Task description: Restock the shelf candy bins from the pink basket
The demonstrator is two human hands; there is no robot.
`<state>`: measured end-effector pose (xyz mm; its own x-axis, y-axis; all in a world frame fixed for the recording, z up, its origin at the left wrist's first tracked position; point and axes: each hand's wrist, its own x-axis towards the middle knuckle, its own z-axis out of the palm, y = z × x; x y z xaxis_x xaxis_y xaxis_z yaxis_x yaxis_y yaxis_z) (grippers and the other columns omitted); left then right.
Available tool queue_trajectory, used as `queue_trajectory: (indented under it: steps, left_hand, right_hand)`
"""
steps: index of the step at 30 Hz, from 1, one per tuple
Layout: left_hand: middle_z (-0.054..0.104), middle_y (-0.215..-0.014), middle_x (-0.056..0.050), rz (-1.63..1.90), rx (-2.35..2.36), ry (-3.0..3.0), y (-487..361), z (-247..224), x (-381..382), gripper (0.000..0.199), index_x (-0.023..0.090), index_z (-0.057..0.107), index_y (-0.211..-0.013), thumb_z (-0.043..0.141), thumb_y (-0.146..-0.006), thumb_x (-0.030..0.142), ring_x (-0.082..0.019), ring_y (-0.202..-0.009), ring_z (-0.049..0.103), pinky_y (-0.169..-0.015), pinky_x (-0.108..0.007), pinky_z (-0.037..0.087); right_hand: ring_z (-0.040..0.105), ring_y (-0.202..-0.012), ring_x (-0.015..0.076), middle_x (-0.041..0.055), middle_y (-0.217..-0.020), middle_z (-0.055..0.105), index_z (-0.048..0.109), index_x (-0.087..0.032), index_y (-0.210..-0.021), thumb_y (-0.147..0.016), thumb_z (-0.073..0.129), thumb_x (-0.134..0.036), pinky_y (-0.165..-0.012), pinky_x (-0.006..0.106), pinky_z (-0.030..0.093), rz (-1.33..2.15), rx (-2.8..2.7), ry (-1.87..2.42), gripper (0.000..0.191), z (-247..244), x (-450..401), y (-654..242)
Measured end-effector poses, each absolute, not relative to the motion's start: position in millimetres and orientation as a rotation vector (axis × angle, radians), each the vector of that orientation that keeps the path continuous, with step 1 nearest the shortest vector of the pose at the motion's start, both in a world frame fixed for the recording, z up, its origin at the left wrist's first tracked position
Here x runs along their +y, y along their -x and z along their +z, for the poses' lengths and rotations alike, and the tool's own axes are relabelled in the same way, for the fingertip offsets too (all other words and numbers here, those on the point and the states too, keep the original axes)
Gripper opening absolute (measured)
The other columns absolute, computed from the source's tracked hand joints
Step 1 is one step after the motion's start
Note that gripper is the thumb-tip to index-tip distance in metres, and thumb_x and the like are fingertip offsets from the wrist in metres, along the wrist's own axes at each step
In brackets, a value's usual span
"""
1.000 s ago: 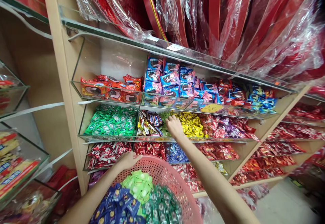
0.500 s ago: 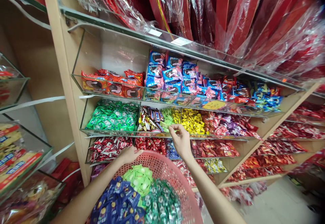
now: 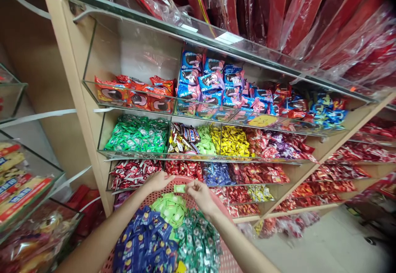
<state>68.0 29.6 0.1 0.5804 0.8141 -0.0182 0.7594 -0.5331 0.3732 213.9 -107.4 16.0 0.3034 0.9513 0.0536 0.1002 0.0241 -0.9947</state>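
The left hand (image 3: 157,181) clasps the round pink plastic basket (image 3: 160,195) by its far edge. The right hand (image 3: 199,195) pinches a light-green wrapped packet (image 3: 179,188); a light grip suits.

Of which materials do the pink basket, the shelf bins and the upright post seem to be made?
Pink basket: probably matte plastic, with regular holes through its wall. 
Shelf bins: clear and glossy, glass or acrylic; wrappers show through. 
Upright post: smooth, pale tan, wood or laminate; its look leaves this open.
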Motion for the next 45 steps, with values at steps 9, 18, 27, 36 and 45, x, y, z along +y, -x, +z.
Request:
queue_trajectory:
  steps: [9, 18, 27, 36, 45]
  left_hand:
    - [0.060, -0.063, -0.004, 0.225, 1.312, -2.431, -67.7, 4.0, 28.1, 0.060, 0.018, 0.055, -0.061, 0.024, -0.071, 0.069, -0.014, -0.054, 0.051, -0.049, -0.022, 0.025]
    - [0.060, -0.062, -0.005, 0.223, 1.301, -2.452, -67.7, 0.3, 30.8, 0.062, 0.018, 0.055, -0.060, 0.023, -0.071, 0.070, -0.015, -0.055, 0.052, -0.049, -0.022, 0.026]
    - [0.062, -0.066, -0.005, 0.219, 1.308, -2.429, -67.7, 5.2, 27.8, 0.057, 0.018, 0.057, -0.062, 0.028, -0.070, 0.067, -0.016, -0.059, 0.054, -0.050, -0.023, 0.027]
    - [0.060, -0.062, -0.005, 0.216, 1.306, -2.449, -67.7, 6.0, 27.6, 0.061, 0.018, 0.056, -0.061, 0.023, -0.071, 0.068, -0.015, -0.055, 0.051, -0.049, -0.023, 0.025]
    - [0.060, -0.064, -0.005, 0.208, 1.300, -2.448, -67.6, 8.6, 25.6, 0.062, 0.018, 0.057, -0.063, 0.023, -0.070, 0.069, -0.016, -0.056, 0.051, -0.049, -0.023, 0.026]
  right_hand:
    - [0.044, -0.044, 0.0061, -0.0036, -0.050, 0.051, 0.049, -0.016, -0.054, -0.058, 0.053, -0.024, -0.040, 0.016, 0.031, 1.193, -0.846, 1.593, 0.009, -35.3, -93.3, -196.5]
    - [0.049, -0.044, 0.0066, -0.0007, -0.053, 0.058, 0.052, -0.016, -0.055, -0.063, 0.051, -0.018, -0.040, 0.015, 0.037, 1.355, -0.717, 1.718, 0.008, -35.7, -89.7, -186.3]
    - [0.048, -0.038, 0.0074, 0.0004, -0.052, 0.060, 0.050, -0.017, -0.060, -0.066, 0.052, -0.019, -0.036, 0.016, 0.036, 1.393, -0.607, 1.743, 0.007, -45.3, -85.5, -187.9]
    - [0.048, -0.037, 0.0076, -0.0005, -0.047, 0.057, 0.048, -0.017, -0.062, -0.069, 0.050, -0.018, -0.034, 0.015, 0.031, 1.379, -0.624, 1.739, 0.007, -40.4, -88.4, -182.1]
    - [0.047, -0.035, 0.0073, -0.0018, -0.045, 0.056, 0.047, -0.018, -0.064, -0.072, 0.049, -0.021, -0.033, 0.015, 0.029, 1.343, -0.645, 1.729, 0.010, -41.3, -91.2, -183.4]
